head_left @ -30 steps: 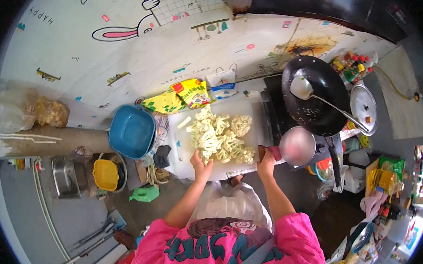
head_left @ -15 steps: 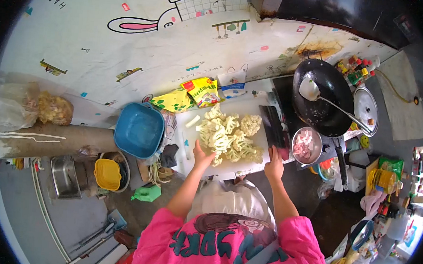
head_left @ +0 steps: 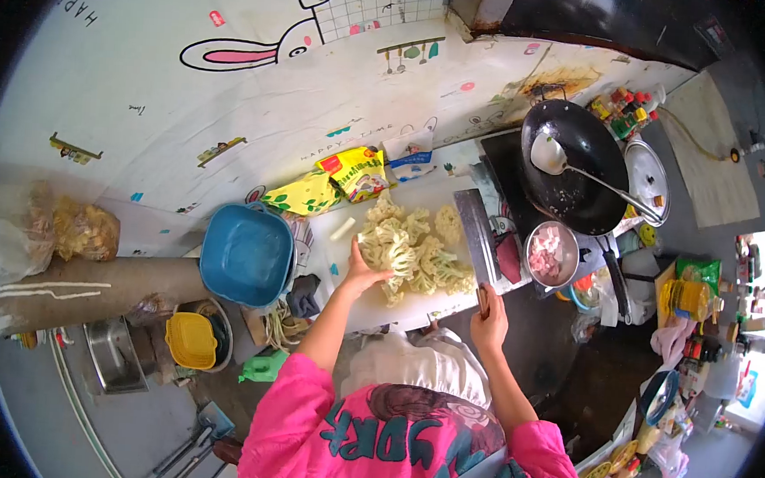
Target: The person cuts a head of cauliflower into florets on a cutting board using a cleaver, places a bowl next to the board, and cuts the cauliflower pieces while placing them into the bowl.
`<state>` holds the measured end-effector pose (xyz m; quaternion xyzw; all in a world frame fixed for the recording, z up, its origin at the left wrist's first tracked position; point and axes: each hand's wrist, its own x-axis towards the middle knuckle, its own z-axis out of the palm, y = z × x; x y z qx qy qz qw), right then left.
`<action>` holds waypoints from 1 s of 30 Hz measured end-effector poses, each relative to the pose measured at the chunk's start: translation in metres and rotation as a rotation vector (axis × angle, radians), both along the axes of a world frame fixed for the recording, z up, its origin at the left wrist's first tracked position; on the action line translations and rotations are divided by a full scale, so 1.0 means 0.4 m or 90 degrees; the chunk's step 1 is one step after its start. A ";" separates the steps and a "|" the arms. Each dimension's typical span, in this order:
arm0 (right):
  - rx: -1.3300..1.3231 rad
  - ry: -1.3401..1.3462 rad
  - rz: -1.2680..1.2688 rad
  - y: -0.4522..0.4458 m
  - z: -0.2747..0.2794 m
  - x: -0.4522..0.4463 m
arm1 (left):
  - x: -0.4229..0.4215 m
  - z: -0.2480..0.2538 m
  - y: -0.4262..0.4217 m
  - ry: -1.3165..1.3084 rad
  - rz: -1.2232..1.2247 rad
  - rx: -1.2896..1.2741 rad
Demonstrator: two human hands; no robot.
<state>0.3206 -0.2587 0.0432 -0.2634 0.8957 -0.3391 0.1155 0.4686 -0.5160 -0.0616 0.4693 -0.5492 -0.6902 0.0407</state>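
Several pale cauliflower pieces (head_left: 399,256) lie heaped on a white cutting board (head_left: 370,307). My left hand (head_left: 366,273) rests against the left side of the heap, thumb and fingers spread apart and touching the florets. In my right hand (head_left: 488,320) is the handle of a cleaver (head_left: 474,236), fingers wrapped round it. Its broad dark blade stands along the right side of the heap, close to the rightmost florets. A short white stem piece (head_left: 343,229) lies apart at the board's upper left.
Right of the board are a metal bowl of pink meat pieces (head_left: 550,254) and a black wok (head_left: 570,176) with a spatula (head_left: 592,175). A blue basin (head_left: 248,253) stands left. Yellow packets (head_left: 351,174) lie behind, against the wall.
The cleaver has tilted up and shifted left towards the cauliflower, my right hand now lower on its handle. My left hand stays at the heap. The whole view has shifted slightly.
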 end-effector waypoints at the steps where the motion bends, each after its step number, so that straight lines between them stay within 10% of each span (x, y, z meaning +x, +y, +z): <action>1: -0.010 -0.004 -0.001 0.001 0.004 0.005 | 0.002 -0.091 0.002 0.006 -0.012 -0.036; 18: -0.031 -0.154 -0.017 -0.020 0.037 0.055 | -0.031 0.018 0.054 -0.069 -0.020 -0.410; 30: -0.031 -0.128 0.092 -0.017 0.045 0.129 | 0.079 0.013 0.175 0.036 -0.450 -0.744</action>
